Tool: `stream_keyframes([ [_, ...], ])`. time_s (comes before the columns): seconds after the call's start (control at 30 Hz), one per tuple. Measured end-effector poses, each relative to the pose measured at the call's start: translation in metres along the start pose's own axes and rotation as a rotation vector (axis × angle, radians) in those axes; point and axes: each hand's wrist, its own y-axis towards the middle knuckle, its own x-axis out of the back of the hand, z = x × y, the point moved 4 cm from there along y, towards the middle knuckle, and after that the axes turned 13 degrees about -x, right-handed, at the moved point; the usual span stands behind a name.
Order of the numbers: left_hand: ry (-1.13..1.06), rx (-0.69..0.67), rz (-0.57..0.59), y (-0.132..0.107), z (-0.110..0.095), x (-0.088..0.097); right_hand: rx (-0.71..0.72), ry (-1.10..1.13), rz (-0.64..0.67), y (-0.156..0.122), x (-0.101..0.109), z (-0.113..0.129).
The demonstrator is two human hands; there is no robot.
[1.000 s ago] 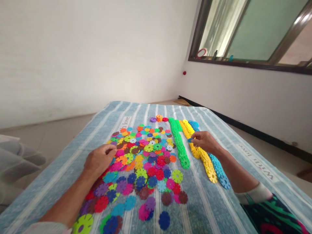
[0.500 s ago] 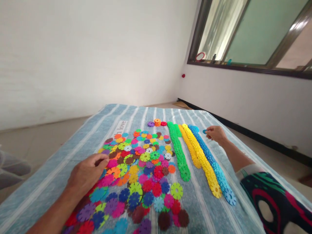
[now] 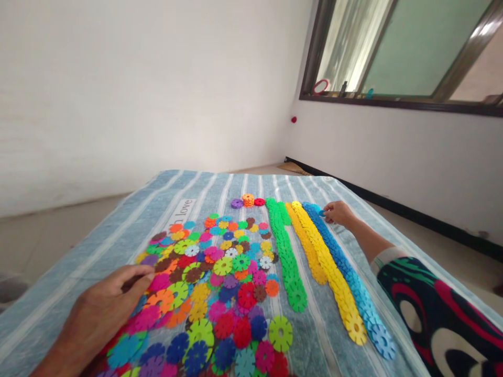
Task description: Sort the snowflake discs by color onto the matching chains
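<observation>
Between the fingertips of my right hand [image 3: 338, 213] is a blue notched plastic disc [image 3: 322, 213], held at the far end of the blue row. That blue row [image 3: 341, 256] of overlapping discs runs toward me, turning lighter at its near end. Beside it lie a yellow row [image 3: 326, 262] and a green row [image 3: 288, 262], each with a shorter row alongside. My left hand [image 3: 113, 293] rests at the left edge of a spread pile of mixed-colour discs [image 3: 223, 266], thumb and forefinger closed together; whatever is between them is hidden.
Purple [image 3: 236, 203], orange [image 3: 248, 200] and red [image 3: 259, 202] discs sit in small groups at the far end. Everything lies on a blue striped cloth [image 3: 94, 241]. A white wall [image 3: 137, 89] stands beyond, with a window [image 3: 408, 52] at upper right.
My right hand has moved left with the blue disc, up to the far end of the blue row. The left hand stays by the pile while the view shifts slightly.
</observation>
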Motion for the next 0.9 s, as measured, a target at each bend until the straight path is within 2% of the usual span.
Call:
stream_keyframes([
  [0.1, -0.075, 0.084, -0.007, -0.001, 0.002, 0.000, -0.012, -0.007, 0.039, 0.004, -0.002, 0.004],
  [0.23, -0.114, 0.111, -0.020, 0.000, 0.003, -0.002, -0.024, -0.013, 0.064, 0.007, -0.003, 0.007],
  [0.5, -0.116, 0.089, -0.028, -0.002, 0.007, -0.003, -0.009, -0.019, 0.031, 0.009, -0.006, 0.009],
  [0.73, -0.114, 0.095, -0.012, -0.003, 0.000, -0.001, -0.038, -0.060, -0.015, 0.012, -0.003, -0.003],
  [0.9, -0.102, 0.073, -0.013, -0.001, 0.002, -0.001, -0.068, -0.106, 0.023, 0.008, -0.003, -0.008],
])
